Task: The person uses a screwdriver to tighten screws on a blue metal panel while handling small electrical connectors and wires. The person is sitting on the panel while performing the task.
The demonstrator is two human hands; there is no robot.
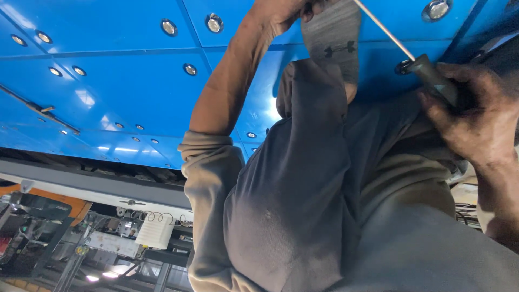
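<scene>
- Head view is showing the right hand (476, 116) wrapping its fingers (440, 116) closed around the dark handle of a screwdriver (427, 73), whose thin metal shaft is running up and left across the blue panel (108, 65).
- Left hand (278, 11) is reaching to the top edge beside a grey sock-like cloth (332, 40); its grip is cut off, so I cannot tell what it has.
- Work seems to be mid-step on something hidden above; the next move likely calls for keeping the shaft steady.

A glossy blue panelled surface (108, 81) is spreading overhead, its panels meeting at dark seams. Round silver bolts (168, 27) are sitting in rows across it, and a thin dark bracket (38, 110) is lying flat against its left part.
</scene>
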